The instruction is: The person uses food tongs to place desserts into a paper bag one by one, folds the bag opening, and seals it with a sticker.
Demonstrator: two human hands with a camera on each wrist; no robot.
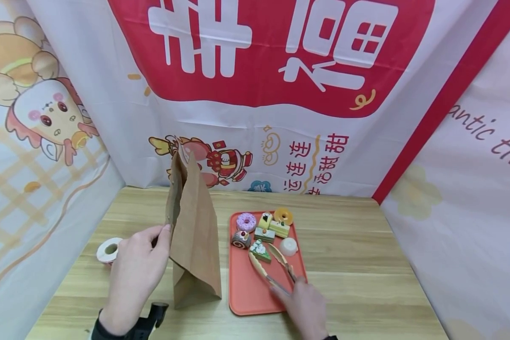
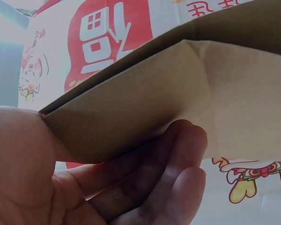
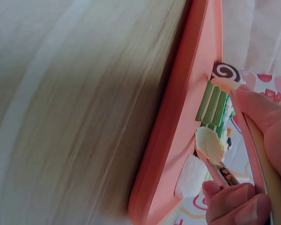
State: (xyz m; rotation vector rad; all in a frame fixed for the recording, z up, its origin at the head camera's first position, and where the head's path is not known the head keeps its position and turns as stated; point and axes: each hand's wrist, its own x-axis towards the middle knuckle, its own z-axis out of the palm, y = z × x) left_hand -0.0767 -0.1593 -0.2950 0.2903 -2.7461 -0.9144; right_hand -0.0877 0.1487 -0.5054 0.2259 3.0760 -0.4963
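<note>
My left hand (image 1: pixel 138 269) grips the side edge of an upright brown paper bag (image 1: pixel 199 236), pinching the paper between thumb and curled fingers. In the left wrist view the bag's mouth edge (image 2: pixel 126 70) stands slightly parted. With my right hand (image 1: pixel 306 304) I hold a pair of tongs (image 1: pixel 260 268) with pale, scoop-shaped tips. The tips are spread on either side of a green layered cake slice (image 1: pixel 261 254) with white topping, on an orange-red tray (image 1: pixel 250 295). The right wrist view shows the slice's green layers (image 3: pixel 211 104) between the two tips.
Around the slice on the tray are a purple donut (image 1: pixel 246 222), a swirl cake roll (image 1: pixel 241 239), small rectangular cakes (image 1: pixel 279 228), a yellow ring donut (image 1: pixel 283 216) and a white round bun (image 1: pixel 288 246). A roll of tape (image 1: pixel 108 250) lies left of the bag. Printed cloth (image 1: pixel 255 113) hangs behind.
</note>
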